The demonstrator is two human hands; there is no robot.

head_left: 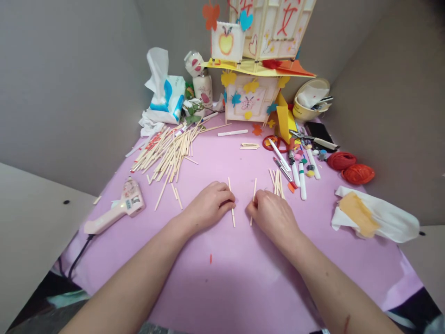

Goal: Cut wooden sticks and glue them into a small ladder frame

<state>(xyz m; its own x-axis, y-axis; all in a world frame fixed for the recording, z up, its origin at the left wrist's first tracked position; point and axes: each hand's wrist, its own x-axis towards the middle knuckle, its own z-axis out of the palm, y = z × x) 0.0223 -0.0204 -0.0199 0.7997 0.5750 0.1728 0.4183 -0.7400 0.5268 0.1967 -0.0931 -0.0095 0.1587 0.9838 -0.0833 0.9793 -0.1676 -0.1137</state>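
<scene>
Your left hand [210, 204] pinches one thin wooden stick [231, 202] on the pink mat [225, 278]; your right hand [273, 214] pinches a second stick [253, 199], near it.

**Wood, paper and plastic on a matt pink sheet**

The desk [222, 287] wears a smooth, matt pink sheet that looks like paper or thin foam. The two sticks at the hands, the left stick [231, 204] and the right stick [253, 199], are pale bare wood, unvarnished and dull, like the loose stick pile [167, 150]. The glue gun [120, 208] is glossy pink plastic. The lantern model [259, 55] is built of wooden strips and matt paper panels with coloured paper cut-outs. The tissue pack [167, 95] has a shiny plastic wrap around soft tissue. The yarn coils [351, 168] look fibrous and matt.
</scene>
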